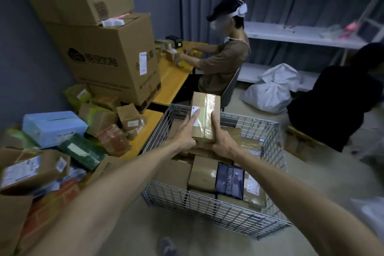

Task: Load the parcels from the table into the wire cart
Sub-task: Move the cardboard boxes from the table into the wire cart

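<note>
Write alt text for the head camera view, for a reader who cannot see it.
The left hand and right hand hold a taped cardboard parcel above a wire cart already holding many boxes. More parcels crowd the yellow table to the left, and another person sits beyond.

person [220, 62]: seated on chair [229, 87], headset on
shelving [291, 35]: white, rear wall
bag [272, 89]: white, on floor beside shelving
cartons [108, 52]: stacked, left
</note>
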{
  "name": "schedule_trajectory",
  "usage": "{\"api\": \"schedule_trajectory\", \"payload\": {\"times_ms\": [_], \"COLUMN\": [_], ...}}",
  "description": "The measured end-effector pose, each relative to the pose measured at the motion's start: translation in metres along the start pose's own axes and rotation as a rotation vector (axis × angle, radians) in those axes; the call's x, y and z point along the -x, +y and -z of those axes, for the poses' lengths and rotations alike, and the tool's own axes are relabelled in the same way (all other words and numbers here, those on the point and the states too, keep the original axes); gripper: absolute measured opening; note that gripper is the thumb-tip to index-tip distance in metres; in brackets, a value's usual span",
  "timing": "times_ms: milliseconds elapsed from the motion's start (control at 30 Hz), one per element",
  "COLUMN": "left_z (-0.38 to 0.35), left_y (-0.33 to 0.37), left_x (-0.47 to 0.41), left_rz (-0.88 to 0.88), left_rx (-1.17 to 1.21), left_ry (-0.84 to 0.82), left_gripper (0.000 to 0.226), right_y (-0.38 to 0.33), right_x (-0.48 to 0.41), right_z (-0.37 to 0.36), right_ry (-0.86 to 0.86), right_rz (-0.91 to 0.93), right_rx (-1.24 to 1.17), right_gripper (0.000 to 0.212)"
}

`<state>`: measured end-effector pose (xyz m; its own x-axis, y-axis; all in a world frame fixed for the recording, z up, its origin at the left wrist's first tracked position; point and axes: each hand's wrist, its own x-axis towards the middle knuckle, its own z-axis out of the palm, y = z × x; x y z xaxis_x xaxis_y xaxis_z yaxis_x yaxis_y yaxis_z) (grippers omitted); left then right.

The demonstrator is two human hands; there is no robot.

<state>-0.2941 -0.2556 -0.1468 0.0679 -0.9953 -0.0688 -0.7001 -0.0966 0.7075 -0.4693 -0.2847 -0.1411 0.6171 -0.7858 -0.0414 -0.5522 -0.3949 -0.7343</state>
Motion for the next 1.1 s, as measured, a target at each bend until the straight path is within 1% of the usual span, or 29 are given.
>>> {"api": "schedule_trajectory", "payload": {"times_ms": [133,267,467,667,800,933,1000,1100], "left_z": [-0.006,0.002,0.018,0.012,0.006,-0.016,-0.03,-0.051], "left_y": [-0.017,-0.047,-0.097,-0.136,-0.132,-0.114,-0.101,-0.069], "left_x": [-0.037,-0.078,-0.128,-0.161,-0.18,-0.202,-0.212,-0.223], "left_rz": [0.008,0.023,0.098,0.164,0.174,0.156,0.155,0.157], "left_rx": [-0.005,0.022,0.05,0.029,0.056,0.061,0.064,0.087], "left_ry": [-0.03,-0.061,-0.128,-0.165,-0.208,-0.225,-0.219,-0.248], "left_gripper": [0.123,0.125,0.126,0.134,0.129,0.132,0.131,0.123], "right_y": [0.019,0.031,0.043,0.064,0.079,0.096,0.116,0.157], "right_x": [-0.034,-0.082,-0.156,-0.197,-0.207,-0.204,-0.202,-0.199], "right_z": [-0.001,-0.011,-0.036,-0.06,-0.053,-0.027,-0.016,0.0], "right_ry": [-0.027,-0.059,-0.128,-0.122,-0.092,-0.099,-0.106,-0.102], "right_rz": [-0.072,-0.116,-0.185,-0.226,-0.218,-0.243,-0.247,-0.286], "right_rx": [-0.023,-0.038,-0.073,-0.071,-0.097,-0.092,-0.08,-0.084], "right_gripper": [0.12,0.121,0.124,0.119,0.12,0.117,0.122,0.135]}}
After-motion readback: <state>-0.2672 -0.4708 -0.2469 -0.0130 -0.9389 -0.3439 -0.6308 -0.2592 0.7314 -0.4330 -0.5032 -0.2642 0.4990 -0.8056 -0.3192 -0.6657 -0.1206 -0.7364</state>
